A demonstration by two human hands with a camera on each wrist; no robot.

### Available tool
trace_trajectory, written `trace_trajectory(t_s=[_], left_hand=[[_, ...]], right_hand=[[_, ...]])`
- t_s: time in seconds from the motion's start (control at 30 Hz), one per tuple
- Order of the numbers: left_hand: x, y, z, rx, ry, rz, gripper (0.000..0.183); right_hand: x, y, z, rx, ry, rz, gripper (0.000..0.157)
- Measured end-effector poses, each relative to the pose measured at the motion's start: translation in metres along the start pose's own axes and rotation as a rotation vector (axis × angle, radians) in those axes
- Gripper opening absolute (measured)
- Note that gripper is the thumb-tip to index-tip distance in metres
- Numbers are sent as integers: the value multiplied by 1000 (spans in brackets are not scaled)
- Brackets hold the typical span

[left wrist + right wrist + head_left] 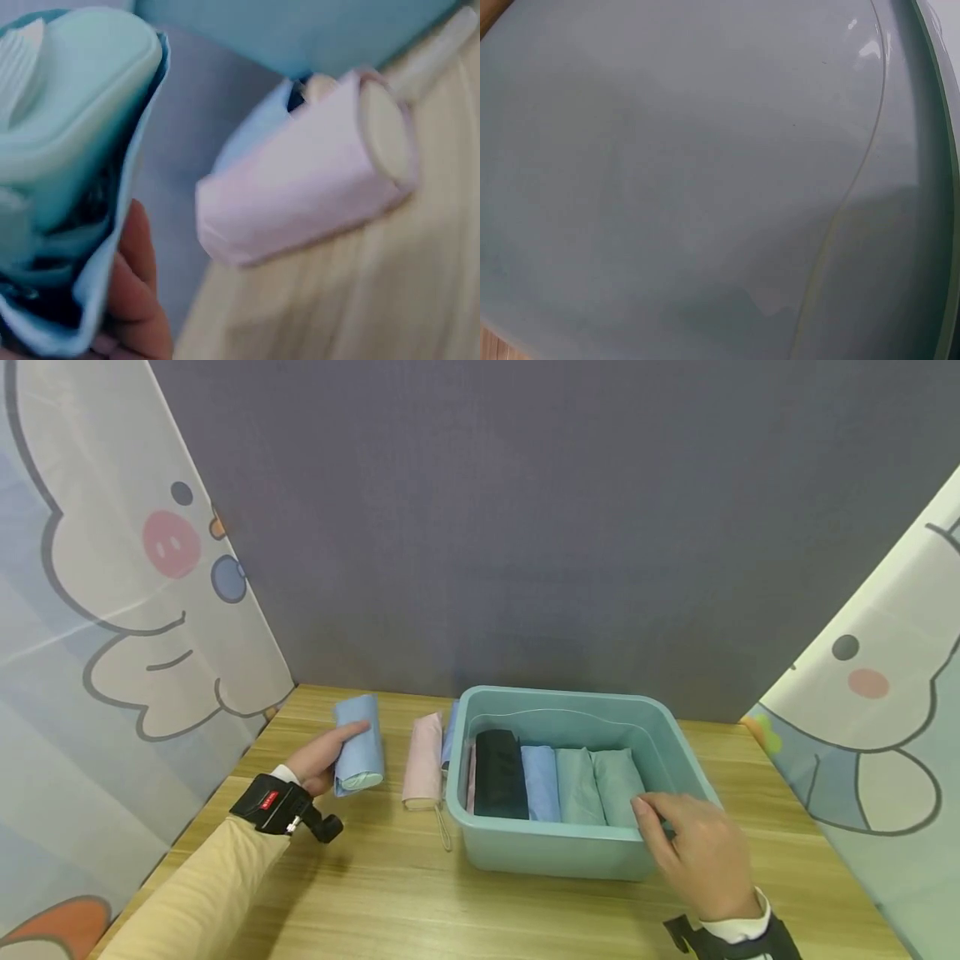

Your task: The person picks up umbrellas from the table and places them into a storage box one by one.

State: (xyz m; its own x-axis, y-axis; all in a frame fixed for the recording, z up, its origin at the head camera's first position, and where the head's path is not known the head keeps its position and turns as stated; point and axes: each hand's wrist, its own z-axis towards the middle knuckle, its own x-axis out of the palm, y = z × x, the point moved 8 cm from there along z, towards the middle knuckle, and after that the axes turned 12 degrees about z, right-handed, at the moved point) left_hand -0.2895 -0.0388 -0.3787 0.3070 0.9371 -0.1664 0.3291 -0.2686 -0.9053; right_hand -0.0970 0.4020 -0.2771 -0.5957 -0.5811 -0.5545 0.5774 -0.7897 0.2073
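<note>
A light blue folded umbrella is in my left hand, with the thumb laid across its sleeve. Its pale mint handle end shows in the left wrist view. Right of that hand lies a pink folded umbrella with a wrist loop. My right hand is at the front right rim of a teal bin, thumb and forefinger close together beside a green folded umbrella. Whether its fingertips grip the rim or touch that umbrella, I cannot tell; the right wrist view shows mainly bin wall.
Inside the bin stand a black umbrella, a blue one, another green one and a sliver of pink at the left. Another blue umbrella lies between the pink one and the bin. A grey panel rises behind the wooden table.
</note>
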Motion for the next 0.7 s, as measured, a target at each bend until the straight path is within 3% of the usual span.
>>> trace_trajectory(t_s=[0.17, 0.37, 0.53, 0.7], left_hand=[[12, -36, -13, 92, 54, -19, 77], [29, -94, -30, 331, 91, -44, 53], [42, -137, -48, 507, 48, 3, 48], [60, -170, -69, 605, -20, 140, 55]], right_hand=[[-1, 0, -1, -4, -4, 3, 21], [0, 0, -1, 3, 2, 3, 18], [2, -1, -2, 11, 20, 3, 17], [3, -1, -2, -3, 9, 19, 18]])
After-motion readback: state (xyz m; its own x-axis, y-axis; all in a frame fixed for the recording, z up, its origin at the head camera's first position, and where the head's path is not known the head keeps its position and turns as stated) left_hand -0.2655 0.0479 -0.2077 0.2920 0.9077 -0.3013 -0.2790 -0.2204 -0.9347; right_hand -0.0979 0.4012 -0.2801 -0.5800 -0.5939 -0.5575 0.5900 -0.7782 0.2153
